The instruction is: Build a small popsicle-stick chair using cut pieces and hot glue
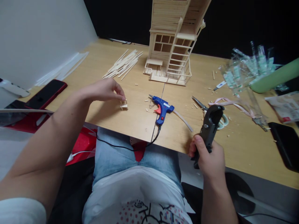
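Observation:
My left hand (108, 89) reaches over the desk, thumb and fingertips pinched on the top of a tiny wooden stick chair (124, 107) that rests on the surface. Near the front edge, my right hand (211, 157) grips the handles of a black hand cutter (209, 126), its curved jaw pointing up and away from me. Between my hands lies a blue hot glue gun (164, 107) with a red trigger and a glue stick out of its back end. Scissors (220, 119) with pale green handles lie partly behind the cutter.
A model house (169, 46) of thin sticks stands at the back, beside a pile of sticks (126, 64). Phones (48, 96) lie at both sides. Plastic wrappers (243, 70), a pink ribbon (233, 102) and a green cylinder (275, 76) are at right. The glue gun's cord (116, 145) hangs over the front edge.

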The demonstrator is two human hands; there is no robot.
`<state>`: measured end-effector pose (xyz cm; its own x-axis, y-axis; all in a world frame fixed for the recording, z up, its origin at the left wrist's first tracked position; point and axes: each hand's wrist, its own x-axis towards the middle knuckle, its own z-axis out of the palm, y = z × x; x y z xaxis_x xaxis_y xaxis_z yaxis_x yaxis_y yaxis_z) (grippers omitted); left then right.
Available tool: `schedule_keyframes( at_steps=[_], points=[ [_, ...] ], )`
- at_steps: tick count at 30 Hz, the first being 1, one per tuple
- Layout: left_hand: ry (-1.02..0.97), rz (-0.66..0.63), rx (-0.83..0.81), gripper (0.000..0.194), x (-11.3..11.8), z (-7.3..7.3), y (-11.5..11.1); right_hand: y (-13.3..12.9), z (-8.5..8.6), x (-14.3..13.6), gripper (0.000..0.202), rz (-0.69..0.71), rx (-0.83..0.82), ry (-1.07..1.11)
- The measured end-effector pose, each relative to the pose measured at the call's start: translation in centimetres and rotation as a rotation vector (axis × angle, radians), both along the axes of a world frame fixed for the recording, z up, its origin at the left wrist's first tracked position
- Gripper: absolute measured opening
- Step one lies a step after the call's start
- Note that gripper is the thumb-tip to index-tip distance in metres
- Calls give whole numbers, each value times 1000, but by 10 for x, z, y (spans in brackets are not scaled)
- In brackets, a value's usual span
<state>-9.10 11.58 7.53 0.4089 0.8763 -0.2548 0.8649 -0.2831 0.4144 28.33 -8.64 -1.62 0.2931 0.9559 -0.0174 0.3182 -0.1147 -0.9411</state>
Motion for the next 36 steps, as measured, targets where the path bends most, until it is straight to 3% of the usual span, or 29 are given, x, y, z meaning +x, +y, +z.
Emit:
schedule_keyframes(
  at_steps=[28, 36],
  points=[
    [31, 2, -40, 39, 6, 9, -7, 0, -1, 0, 44, -5, 8, 15],
    [44, 13, -30, 37, 5, 4, -4, -1, 1, -1, 43, -2, -45, 6]
  ],
)
